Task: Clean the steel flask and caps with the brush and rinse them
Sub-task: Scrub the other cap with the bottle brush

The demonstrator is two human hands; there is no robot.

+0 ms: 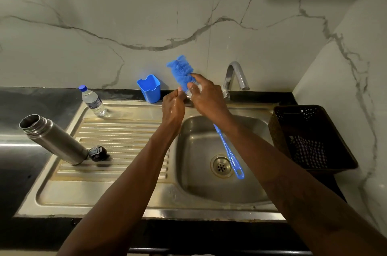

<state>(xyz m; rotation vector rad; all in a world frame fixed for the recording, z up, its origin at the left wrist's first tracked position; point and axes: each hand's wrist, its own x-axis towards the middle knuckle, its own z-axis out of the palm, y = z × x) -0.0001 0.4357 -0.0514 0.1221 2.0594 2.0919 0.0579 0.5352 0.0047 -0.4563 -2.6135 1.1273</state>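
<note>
Marble wall [104, 14] behind, right hand [206, 96] tight around the blue brush [181, 71], left hand [173, 105] curled, its hold impossible to tell.

No text, brand or number is being shown clearly enough to be read. A dark label band is being carried by the plastic water bottle [93, 100], standing left of the sink basin [194, 151], but its print is being rendered too small and blurred. Pale marks on the dark cap [97, 153], lying farther left of the basin, are likewise being left unreadable.
</note>
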